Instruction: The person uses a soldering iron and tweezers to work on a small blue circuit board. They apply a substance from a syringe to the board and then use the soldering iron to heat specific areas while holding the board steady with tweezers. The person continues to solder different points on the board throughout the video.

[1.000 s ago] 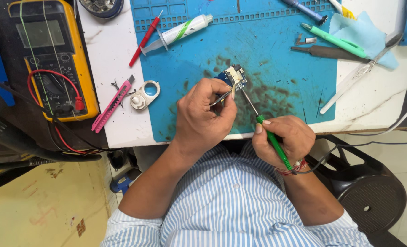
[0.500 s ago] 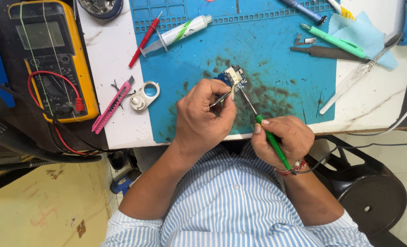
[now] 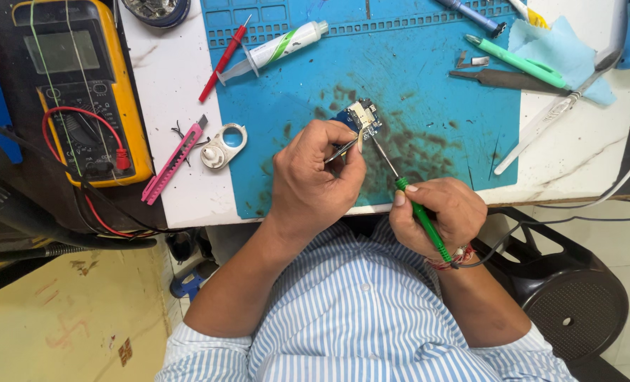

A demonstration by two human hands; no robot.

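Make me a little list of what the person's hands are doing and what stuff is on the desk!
left hand: pinches tweezers against a small circuit board
right hand: grips a green-handled soldering iron, tip at the board
surface: stained blue work mat on a white desk
left of mat: yellow multimeter with red lead, pink utility knife, white metal ring part
top of mat: flux syringe, red probe
right side: green tool, blue cloth

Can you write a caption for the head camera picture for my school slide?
Left hand steadies a small circuit board with tweezers while right hand touches a green-handled soldering iron to it.
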